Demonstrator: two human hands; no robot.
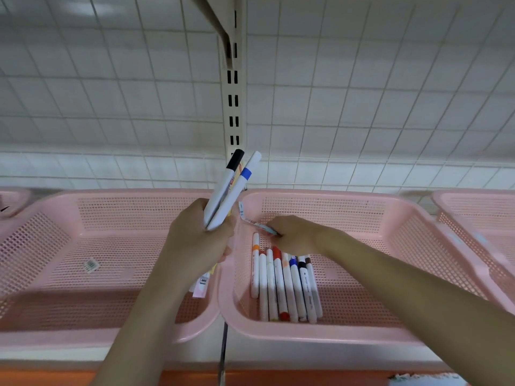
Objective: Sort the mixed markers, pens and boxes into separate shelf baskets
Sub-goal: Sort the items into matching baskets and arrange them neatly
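Held in left hand [199,235], fist closed over left basket [55,240]: two markers [228,190], black- and blue-capped, plus packets, count unclear. Lay in middle basket [390,246]: eight markers in a row [284,285]. Pinched there by right hand [295,234]: one pen [257,224]

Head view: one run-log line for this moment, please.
left hand: grips white markers | right hand: pinches pen | pink perforated plastic basket: marker row
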